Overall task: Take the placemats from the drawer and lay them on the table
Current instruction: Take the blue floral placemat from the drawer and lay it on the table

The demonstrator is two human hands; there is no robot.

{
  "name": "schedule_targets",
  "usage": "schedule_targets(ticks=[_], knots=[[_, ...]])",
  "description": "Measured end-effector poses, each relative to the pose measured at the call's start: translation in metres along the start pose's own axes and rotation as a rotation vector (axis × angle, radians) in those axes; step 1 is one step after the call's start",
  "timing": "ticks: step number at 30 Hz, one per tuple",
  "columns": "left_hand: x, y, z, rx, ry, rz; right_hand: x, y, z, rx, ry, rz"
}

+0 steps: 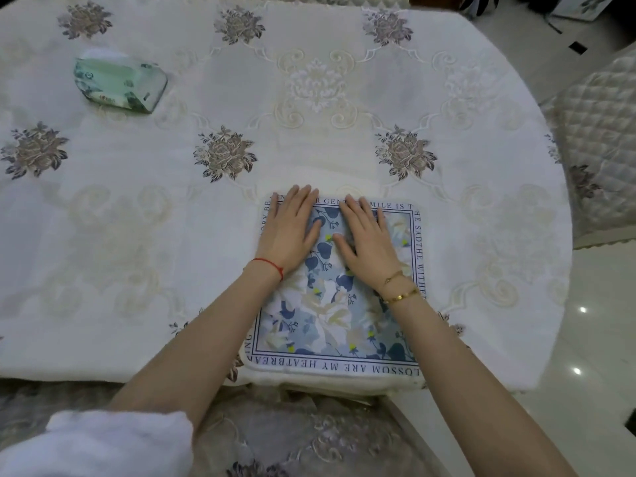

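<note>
A square placemat (327,321) with a blue and cream floral print and a border of lettering lies flat near the front edge of the table (206,218), which wears a white embroidered cloth. My left hand (290,228) lies flat on the mat's far left part, fingers straight. My right hand (366,239) presses flat on the mat just to its right, fingers straight. Both palms face down. The drawer is out of view.
A green pack of tissues (118,80) lies at the far left of the table. A quilted chair (599,149) stands at the right side. Glossy tiled floor (592,339) shows beyond the table's right edge.
</note>
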State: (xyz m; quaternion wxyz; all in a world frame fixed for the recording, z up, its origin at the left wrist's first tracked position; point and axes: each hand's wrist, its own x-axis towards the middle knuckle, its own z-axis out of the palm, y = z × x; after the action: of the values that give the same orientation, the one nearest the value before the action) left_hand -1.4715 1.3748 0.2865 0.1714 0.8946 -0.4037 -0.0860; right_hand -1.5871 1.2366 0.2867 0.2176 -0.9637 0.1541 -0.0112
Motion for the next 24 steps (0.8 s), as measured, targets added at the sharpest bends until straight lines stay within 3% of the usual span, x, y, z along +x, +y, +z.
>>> schedule_targets(ticks=[11, 19, 24], knots=[[-0.017, -0.014, 0.013, 0.029, 0.031, 0.018, 0.009, 0.015, 0.001, -0.166, -0.055, -0.117], [-0.007, -0.032, 0.006, 0.033, -0.041, 0.127, -0.024, 0.056, -0.016, -0.171, 0.044, 0.165], [-0.015, -0.025, 0.005, 0.027, -0.020, 0.070, -0.026, 0.044, -0.017, -0.171, 0.063, 0.245]])
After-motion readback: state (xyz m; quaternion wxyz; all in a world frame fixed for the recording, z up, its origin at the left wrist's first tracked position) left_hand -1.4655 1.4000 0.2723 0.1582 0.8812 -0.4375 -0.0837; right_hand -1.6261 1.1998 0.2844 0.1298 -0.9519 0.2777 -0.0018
